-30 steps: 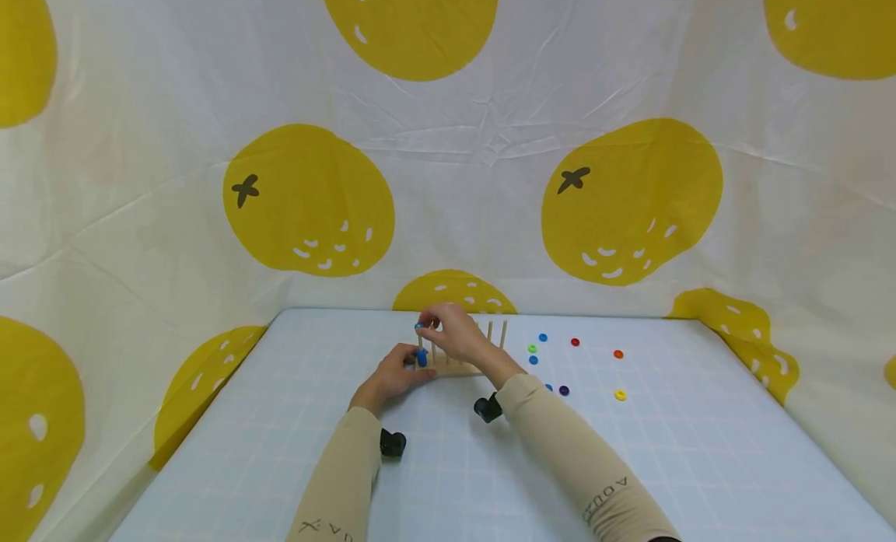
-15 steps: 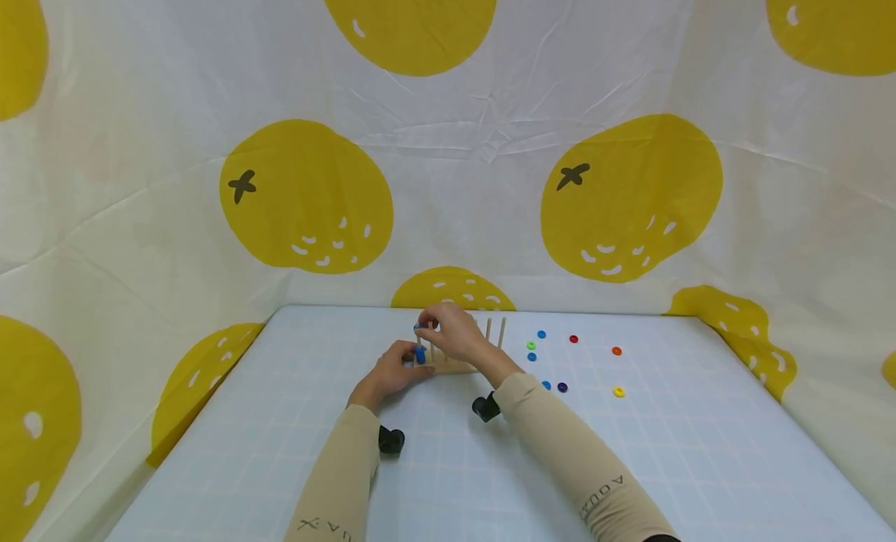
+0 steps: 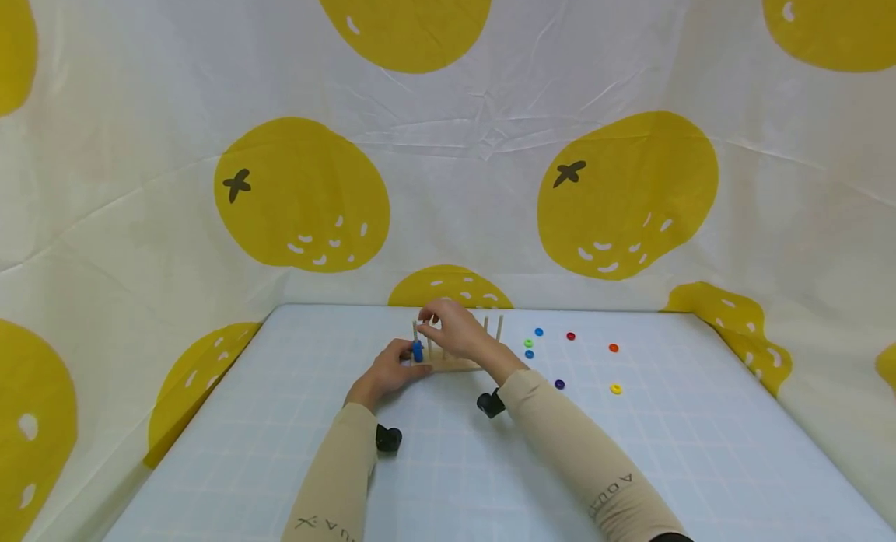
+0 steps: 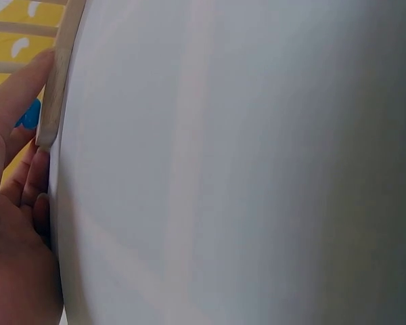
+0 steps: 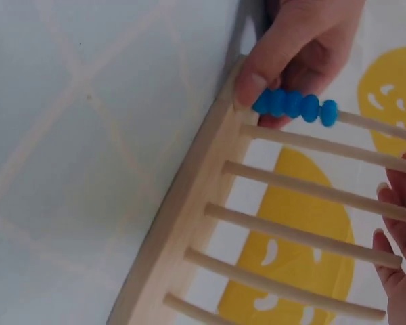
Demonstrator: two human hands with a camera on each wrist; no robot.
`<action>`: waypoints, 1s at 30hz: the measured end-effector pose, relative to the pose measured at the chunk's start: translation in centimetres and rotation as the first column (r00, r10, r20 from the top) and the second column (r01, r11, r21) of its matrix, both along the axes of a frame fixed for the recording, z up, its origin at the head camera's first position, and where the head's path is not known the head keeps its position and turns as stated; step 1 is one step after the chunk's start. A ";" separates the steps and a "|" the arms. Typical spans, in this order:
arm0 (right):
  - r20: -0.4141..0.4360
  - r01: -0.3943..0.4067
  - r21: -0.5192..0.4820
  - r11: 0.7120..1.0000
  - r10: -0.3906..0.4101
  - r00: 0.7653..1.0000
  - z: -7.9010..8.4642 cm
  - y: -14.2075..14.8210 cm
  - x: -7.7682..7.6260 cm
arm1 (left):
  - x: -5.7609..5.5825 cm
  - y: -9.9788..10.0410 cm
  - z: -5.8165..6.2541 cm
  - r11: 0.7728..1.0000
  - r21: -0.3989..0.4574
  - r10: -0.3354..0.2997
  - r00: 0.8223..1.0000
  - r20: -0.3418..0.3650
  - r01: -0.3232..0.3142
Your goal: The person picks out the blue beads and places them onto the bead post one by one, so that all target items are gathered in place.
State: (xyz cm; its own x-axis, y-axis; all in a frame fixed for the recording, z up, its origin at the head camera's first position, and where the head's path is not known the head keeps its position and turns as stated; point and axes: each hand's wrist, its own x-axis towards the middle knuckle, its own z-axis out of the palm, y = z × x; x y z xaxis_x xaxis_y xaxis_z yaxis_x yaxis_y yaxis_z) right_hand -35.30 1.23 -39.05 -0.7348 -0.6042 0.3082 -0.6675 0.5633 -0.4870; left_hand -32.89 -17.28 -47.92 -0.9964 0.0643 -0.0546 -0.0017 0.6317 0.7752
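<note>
A wooden peg rack (image 5: 189,196) stands on the table with a row of upright dowels. On its left end dowel sits a stack of several blue rings (image 5: 293,105); the topmost lies slightly apart from the others. My left hand (image 3: 392,367) grips that end of the base, thumb along the front and fingers behind, as the left wrist view shows at the base (image 4: 59,74). My right hand (image 3: 455,330) is at the dowel tops with its fingers loosely bent. I see no ring between them, and the fingertips are partly cut off in the right wrist view.
Loose rings lie to the right of the rack: a red (image 3: 571,336), an orange (image 3: 614,347), a yellow (image 3: 616,389), a purple (image 3: 560,384), a green (image 3: 528,343) and two blue ones. A curtain with yellow fruit print hangs behind the table.
The blue ring pinched at the top of the end dowel has left my right fingers and dropped to the stack. My left hand stays on the base.
</note>
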 end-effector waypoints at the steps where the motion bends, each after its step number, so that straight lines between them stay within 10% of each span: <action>1: -0.002 -0.005 -0.005 1.000 0.005 1.000 0.2 0.3 0.2 | 0.0 0.0 -0.1 1.000 0.000 -0.003 1.000 -0.004 0.003; 13: -0.013 0.021 0.007 1.000 -0.021 1.000 2.1 5.3 1.8 | -0.2 -0.1 -0.5 1.000 0.010 0.009 1.000 -0.011 -0.009; 30: 0.021 0.153 -0.062 0.986 -0.152 0.988 0.4 15.2 0.8 | -0.1 0.3 -0.2 1.000 0.018 0.026 1.000 0.016 -0.026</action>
